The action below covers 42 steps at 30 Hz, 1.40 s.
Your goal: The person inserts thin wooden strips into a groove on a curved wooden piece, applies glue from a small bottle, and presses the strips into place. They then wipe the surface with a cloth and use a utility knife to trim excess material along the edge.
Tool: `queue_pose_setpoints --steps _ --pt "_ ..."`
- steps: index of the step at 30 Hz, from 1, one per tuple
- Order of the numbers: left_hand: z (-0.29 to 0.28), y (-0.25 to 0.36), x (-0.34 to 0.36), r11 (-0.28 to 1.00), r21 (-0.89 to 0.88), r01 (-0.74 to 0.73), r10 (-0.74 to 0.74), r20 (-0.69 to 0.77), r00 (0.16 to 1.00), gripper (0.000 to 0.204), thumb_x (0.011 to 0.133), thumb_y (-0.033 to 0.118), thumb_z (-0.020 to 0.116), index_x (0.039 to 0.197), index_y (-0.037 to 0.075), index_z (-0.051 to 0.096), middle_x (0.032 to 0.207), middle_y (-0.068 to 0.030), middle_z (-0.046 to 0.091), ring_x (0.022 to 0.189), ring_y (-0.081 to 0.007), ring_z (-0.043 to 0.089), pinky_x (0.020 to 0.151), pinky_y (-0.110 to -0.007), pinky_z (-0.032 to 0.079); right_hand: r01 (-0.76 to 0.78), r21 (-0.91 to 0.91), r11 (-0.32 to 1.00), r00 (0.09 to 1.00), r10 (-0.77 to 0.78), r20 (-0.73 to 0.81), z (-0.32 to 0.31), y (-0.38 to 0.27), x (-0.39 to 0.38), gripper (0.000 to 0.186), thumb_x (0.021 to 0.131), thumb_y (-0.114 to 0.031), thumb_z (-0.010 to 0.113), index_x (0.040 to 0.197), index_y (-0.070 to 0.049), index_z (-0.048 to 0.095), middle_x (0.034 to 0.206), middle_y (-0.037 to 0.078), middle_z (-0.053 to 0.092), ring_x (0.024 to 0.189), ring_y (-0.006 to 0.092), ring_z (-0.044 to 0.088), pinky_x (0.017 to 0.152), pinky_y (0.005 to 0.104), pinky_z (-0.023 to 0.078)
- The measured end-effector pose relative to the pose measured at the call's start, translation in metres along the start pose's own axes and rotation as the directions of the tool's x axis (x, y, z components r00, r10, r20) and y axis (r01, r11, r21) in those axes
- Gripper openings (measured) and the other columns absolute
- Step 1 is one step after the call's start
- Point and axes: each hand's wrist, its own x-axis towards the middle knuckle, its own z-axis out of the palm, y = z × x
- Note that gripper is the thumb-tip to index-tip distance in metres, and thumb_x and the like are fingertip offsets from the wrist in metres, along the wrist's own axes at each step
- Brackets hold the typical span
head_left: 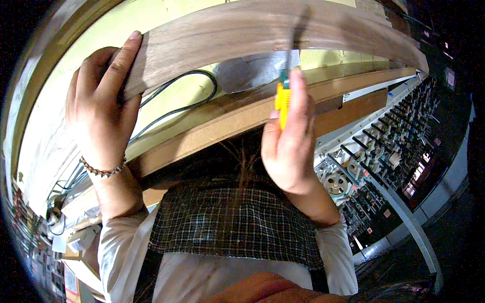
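My left hand (103, 93) is closed around the left end of a long, flat wooden board (217, 38), its forefinger lying along the edge. My right hand (290, 146) grips a tool with a yellow and dark green handle (284, 103). A thin dark blade or shaft (299, 28) runs up from that handle and passes in front of the board. Its tip is smeared by motion, so I cannot tell the tool's exact kind or whether it touches the wood. Beneath the board lies a grey sheet (252, 73).
A black cable (212, 81) loops over the pale yellow worktop (169, 98), behind the wooden front edge (202, 123). To the right stands a rack (384, 151) crowded with small parts on rods. A curved grey bar (411, 227) crosses near it. White boxes (83, 240) sit at lower left.
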Motion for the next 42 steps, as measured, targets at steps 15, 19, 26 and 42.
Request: queue_pose_setpoints --steps 15,19,26,42 --pt "0.001 -0.001 0.000 1.000 0.028 -0.001 0.001 -0.010 1.000 0.067 0.066 0.002 0.072 0.128 0.027 0.069 0.106 -0.0035 0.066 0.091 -0.0230 0.063 0.080 -0.036 0.053 0.042 0.116 0.992 0.999 -0.044 0.013 0.007 -0.005 0.002 0.066 0.090 0.008 0.051 0.151 0.006 0.026 0.144 0.030 0.044 0.129 0.0419 0.051 0.108 0.0441 0.042" --pt "0.002 -0.002 0.000 1.000 -0.024 -0.006 0.005 -0.033 0.999 0.069 0.065 0.001 0.072 0.129 0.027 0.069 0.107 -0.0037 0.066 0.091 -0.0231 0.063 0.080 -0.036 0.052 -0.151 0.244 0.958 0.985 0.167 -0.044 -0.005 0.010 0.004 0.067 0.087 0.009 0.048 0.150 0.008 0.027 0.142 0.028 0.046 0.123 0.0446 0.052 0.106 0.0454 0.041" --pt "0.001 -0.002 0.001 0.999 -0.026 0.029 -0.029 0.014 0.999 0.072 0.063 0.001 0.072 0.130 0.027 0.068 0.109 -0.0046 0.066 0.093 -0.0244 0.063 0.081 -0.036 0.052 0.033 0.073 0.997 0.997 -0.028 -0.075 0.008 0.006 0.002 0.069 0.087 0.008 0.050 0.151 0.006 0.025 0.140 0.029 0.047 0.123 0.0426 0.052 0.106 0.0439 0.042" --pt "0.007 -0.005 0.002 1.000 -0.017 0.021 -0.021 -0.002 1.000 0.071 0.063 0.002 0.073 0.130 0.027 0.068 0.109 -0.0039 0.066 0.092 -0.0236 0.063 0.080 -0.036 0.052 0.018 0.021 1.000 0.988 -0.014 -0.154 0.009 0.009 0.010 0.064 0.091 0.005 0.050 0.151 0.006 0.026 0.139 0.028 0.047 0.122 0.0417 0.052 0.106 0.0438 0.041"
